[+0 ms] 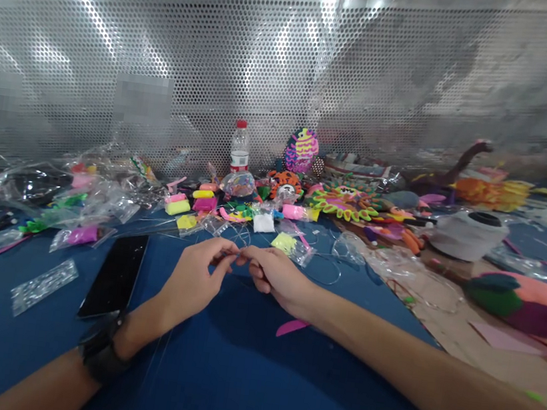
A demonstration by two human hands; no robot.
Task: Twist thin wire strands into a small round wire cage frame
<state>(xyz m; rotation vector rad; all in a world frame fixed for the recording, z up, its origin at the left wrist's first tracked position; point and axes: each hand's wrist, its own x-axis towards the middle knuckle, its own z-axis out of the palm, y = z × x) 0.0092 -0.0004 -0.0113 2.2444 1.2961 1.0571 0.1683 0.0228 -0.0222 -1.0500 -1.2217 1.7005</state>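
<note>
While both hands (193,282) (276,278) pinch clear line (238,253); blue mat (231,374) beneath

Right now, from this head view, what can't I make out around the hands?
Head view, the only one:
What the hands pinch: the left hand and right hand cover it.
Bottle label: too small to read.
Mesh panel: pixelated patches blur part of it.
Padded shape: cut off by the right edge.
</note>
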